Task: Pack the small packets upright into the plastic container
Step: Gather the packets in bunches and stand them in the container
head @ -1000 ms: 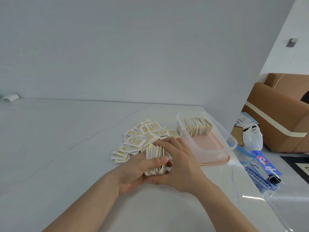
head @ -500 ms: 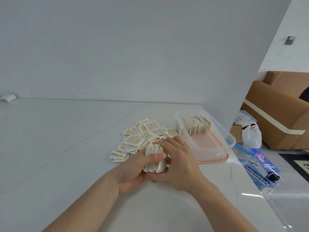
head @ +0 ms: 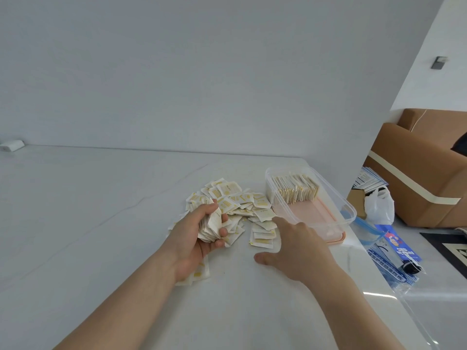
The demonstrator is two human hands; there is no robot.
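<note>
The fingers (head: 222, 232) of the left hand (head: 199, 238) are curled around a bunch of small packets (head: 211, 226), thumb on the far side, gripping them edge-up as a loose, slightly fanned stack. The right hand (head: 295, 248) hovers low over the desk (head: 101, 223), its fingers spread and holding nothing, the fingertips just beside a few flat packets (head: 262, 233) that lie near the plastic container (head: 351, 210).

By the look of it the step in hand is gathering: more loose packets are being collected into the held bunch before it goes into the container. The next move probably calls for the right hand to pick up or slide the nearest flat packets toward the left hand, then square the bunch so it drops in on edge.

The loose pile (head: 235, 198) spreads across the desk just left of the container, toward the desk's right edge. A couple of packets lie under the left wrist. The container stands near that right edge on a pink lid or tray (head: 336, 239); a row of packets (head: 295, 189) already stands upright at its far end, while the near part is bare.

Nothing blocks the way in except the container's near rim, which the bunch must clear. The fanned stack may spill if the grip slackens. Beyond the desk's right edge are a clear bag (head: 394, 258), a white bag (head: 379, 205) and a brown sofa (head: 424, 178).
</note>
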